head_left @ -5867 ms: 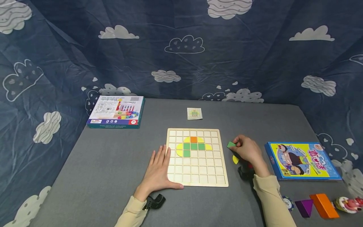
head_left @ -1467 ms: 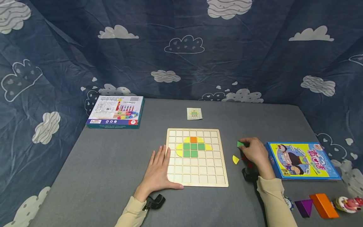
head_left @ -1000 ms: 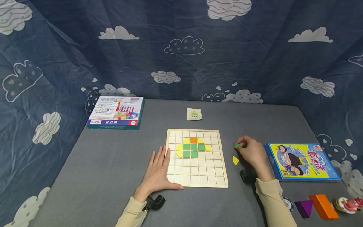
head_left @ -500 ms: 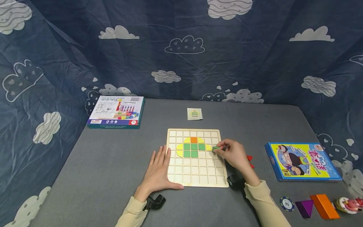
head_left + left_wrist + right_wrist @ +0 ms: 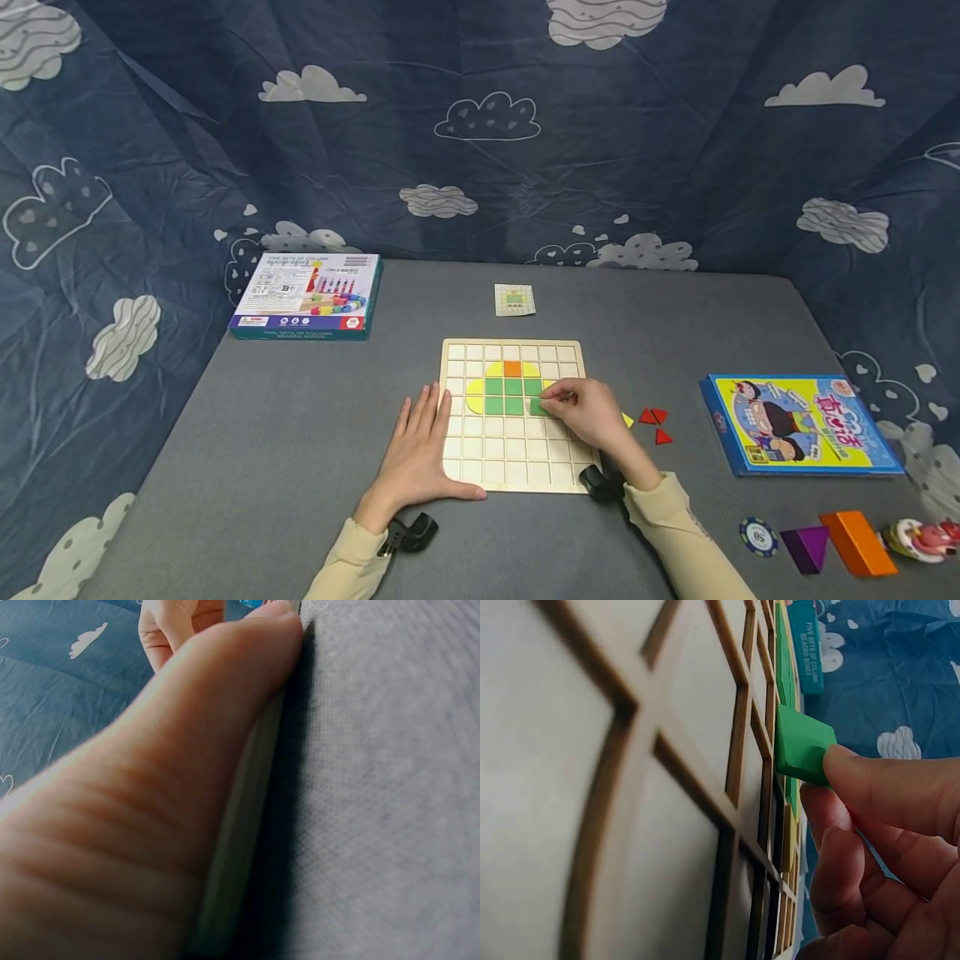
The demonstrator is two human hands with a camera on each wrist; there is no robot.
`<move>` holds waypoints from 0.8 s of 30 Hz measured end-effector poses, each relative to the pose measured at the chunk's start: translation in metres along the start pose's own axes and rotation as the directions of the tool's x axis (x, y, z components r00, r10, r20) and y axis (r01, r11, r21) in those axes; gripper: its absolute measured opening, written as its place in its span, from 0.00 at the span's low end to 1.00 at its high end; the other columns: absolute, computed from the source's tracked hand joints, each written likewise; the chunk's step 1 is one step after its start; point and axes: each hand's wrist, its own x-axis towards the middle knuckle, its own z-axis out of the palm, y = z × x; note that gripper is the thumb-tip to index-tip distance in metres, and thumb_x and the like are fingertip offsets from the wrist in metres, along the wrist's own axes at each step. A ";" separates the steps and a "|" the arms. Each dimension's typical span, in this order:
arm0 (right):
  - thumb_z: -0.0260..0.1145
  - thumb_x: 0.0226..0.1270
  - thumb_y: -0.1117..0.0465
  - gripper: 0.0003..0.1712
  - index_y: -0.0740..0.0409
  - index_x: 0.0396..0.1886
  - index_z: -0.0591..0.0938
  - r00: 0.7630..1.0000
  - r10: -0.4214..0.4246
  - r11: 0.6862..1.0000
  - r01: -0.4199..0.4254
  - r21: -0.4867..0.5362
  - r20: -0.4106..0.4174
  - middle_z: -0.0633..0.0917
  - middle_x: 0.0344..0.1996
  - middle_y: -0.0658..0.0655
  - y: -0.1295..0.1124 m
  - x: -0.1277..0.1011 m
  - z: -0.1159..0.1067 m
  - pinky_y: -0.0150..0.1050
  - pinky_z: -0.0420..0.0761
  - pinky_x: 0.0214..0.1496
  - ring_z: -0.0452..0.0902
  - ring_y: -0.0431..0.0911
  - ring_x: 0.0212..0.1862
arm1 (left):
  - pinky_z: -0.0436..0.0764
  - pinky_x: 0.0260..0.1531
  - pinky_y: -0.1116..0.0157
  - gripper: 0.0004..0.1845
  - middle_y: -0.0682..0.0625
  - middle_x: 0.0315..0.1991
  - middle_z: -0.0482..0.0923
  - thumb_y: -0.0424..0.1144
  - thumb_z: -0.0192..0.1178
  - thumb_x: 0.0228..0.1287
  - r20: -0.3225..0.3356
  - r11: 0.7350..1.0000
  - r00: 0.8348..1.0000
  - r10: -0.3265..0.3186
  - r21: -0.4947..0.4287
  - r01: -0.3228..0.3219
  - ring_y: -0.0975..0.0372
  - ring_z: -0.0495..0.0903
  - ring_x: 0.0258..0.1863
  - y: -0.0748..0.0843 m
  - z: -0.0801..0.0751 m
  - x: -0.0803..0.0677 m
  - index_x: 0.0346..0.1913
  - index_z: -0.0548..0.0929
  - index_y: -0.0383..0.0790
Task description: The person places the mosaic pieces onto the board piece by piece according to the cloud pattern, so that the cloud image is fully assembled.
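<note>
A wooden grid board (image 5: 525, 473) lies mid-table, with green squares (image 5: 503, 396), one orange square (image 5: 512, 369) and yellow rounded pieces (image 5: 475, 396) in its cells. My left hand (image 5: 416, 454) rests with spread fingers along the board's left edge, its thumb at the near edge. Over the board, my right hand (image 5: 588, 410) pinches a green square tile (image 5: 802, 742) between thumb and fingers. The tile is tilted, one edge at the grid, at the right of the lower green row. The right hand covers part of the yellow piece on the board's right.
Red triangles (image 5: 655, 417) and a partly hidden yellow piece (image 5: 627, 420) lie right of the board. A pattern card (image 5: 514, 300) lies behind it. Boxes stand left (image 5: 306, 296) and right (image 5: 802, 425). A chip (image 5: 758, 537), purple block (image 5: 805, 550), orange block (image 5: 858, 543) and figurine (image 5: 924, 540) sit front right.
My right hand has carried the green tile left from the table onto the board. Earlier, another green square came into the lower green row. My left hand has stayed in place.
</note>
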 end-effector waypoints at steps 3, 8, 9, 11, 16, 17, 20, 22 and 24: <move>0.73 0.55 0.64 0.02 0.56 0.30 0.88 1.000 0.001 1.000 -0.001 -0.005 0.004 0.78 0.17 0.45 -0.001 0.001 0.002 0.35 0.65 0.21 0.67 0.41 0.19 | 0.35 0.68 0.52 0.76 0.38 0.74 0.37 0.82 0.60 0.28 -0.003 1.000 1.000 0.001 0.001 -0.001 0.50 0.35 0.73 0.000 0.000 0.000 0.74 0.44 0.33; 0.73 0.55 0.64 0.03 0.55 0.30 0.88 1.000 0.003 1.000 -0.002 -0.018 0.017 0.78 0.17 0.45 -0.004 0.002 0.003 0.36 0.66 0.22 0.67 0.41 0.19 | 0.35 0.68 0.52 0.76 0.38 0.74 0.37 0.82 0.60 0.28 -0.001 1.000 1.000 -0.001 0.001 0.001 0.50 0.35 0.73 0.000 0.000 0.000 0.74 0.43 0.33; 0.72 0.55 0.64 0.03 0.56 0.30 0.88 1.000 0.004 1.000 -0.004 -0.019 0.020 0.78 0.17 0.45 -0.004 0.002 0.003 0.36 0.66 0.22 0.67 0.41 0.19 | 0.34 0.68 0.53 0.76 0.38 0.75 0.36 0.82 0.59 0.28 0.001 1.000 1.000 -0.002 0.002 0.002 0.51 0.35 0.73 0.000 0.000 0.000 0.75 0.43 0.34; 0.72 0.55 0.64 0.03 0.56 0.30 0.88 1.000 0.006 1.000 -0.006 -0.030 0.021 0.79 0.17 0.45 -0.005 0.002 0.004 0.36 0.66 0.23 0.68 0.41 0.20 | 0.34 0.68 0.53 0.76 0.38 0.75 0.36 0.82 0.59 0.28 0.004 1.000 1.000 -0.004 0.003 0.004 0.51 0.34 0.73 0.000 0.001 0.000 0.75 0.42 0.34; 0.73 0.55 0.65 0.03 0.56 0.30 0.88 1.000 0.020 0.997 -0.019 -0.078 0.014 0.80 0.20 0.46 -0.006 0.003 0.004 0.37 0.67 0.24 0.68 0.40 0.21 | 0.33 0.68 0.54 0.76 0.39 0.75 0.36 0.82 0.60 0.28 -0.001 1.000 1.000 -0.005 -0.001 0.005 0.51 0.34 0.73 0.000 0.001 0.000 0.75 0.43 0.34; 0.73 0.54 0.64 0.03 0.56 0.30 0.88 1.000 0.022 0.995 -0.021 -0.092 0.010 0.80 0.20 0.46 -0.007 0.003 0.004 0.37 0.67 0.25 0.68 0.40 0.22 | 0.33 0.68 0.54 0.76 0.39 0.75 0.36 0.82 0.60 0.28 -0.001 1.000 1.000 -0.006 -0.003 0.006 0.51 0.34 0.73 0.000 0.001 0.000 0.75 0.43 0.34; 0.73 0.54 0.63 0.02 0.55 0.28 0.87 1.000 0.025 0.991 -0.024 -0.129 0.006 0.81 0.20 0.46 -0.009 0.005 0.004 0.38 0.68 0.26 0.69 0.40 0.22 | 0.33 0.68 0.54 0.76 0.39 0.75 0.36 0.82 0.60 0.28 -0.001 1.000 1.000 -0.006 -0.005 0.006 0.51 0.34 0.73 0.000 0.001 0.000 0.75 0.43 0.34; 0.73 0.55 0.62 0.02 0.54 0.27 0.87 1.000 0.022 0.988 -0.020 -0.154 0.009 0.81 0.20 0.45 -0.010 0.007 0.004 0.38 0.68 0.26 0.69 0.40 0.22 | 0.33 0.68 0.54 0.76 0.39 0.75 0.36 0.82 0.59 0.28 -0.001 1.000 1.000 -0.005 -0.004 0.005 0.52 0.33 0.73 0.000 0.001 0.000 0.75 0.43 0.34; 0.72 0.55 0.63 0.02 0.54 0.26 0.86 1.000 0.014 0.985 -0.011 -0.175 0.016 0.80 0.20 0.45 -0.010 0.008 0.005 0.38 0.69 0.26 0.69 0.40 0.22 | 0.33 0.68 0.54 0.76 0.39 0.75 0.36 0.82 0.59 0.28 -0.001 1.000 1.000 -0.006 -0.001 0.006 0.52 0.33 0.73 0.000 0.001 0.000 0.75 0.43 0.34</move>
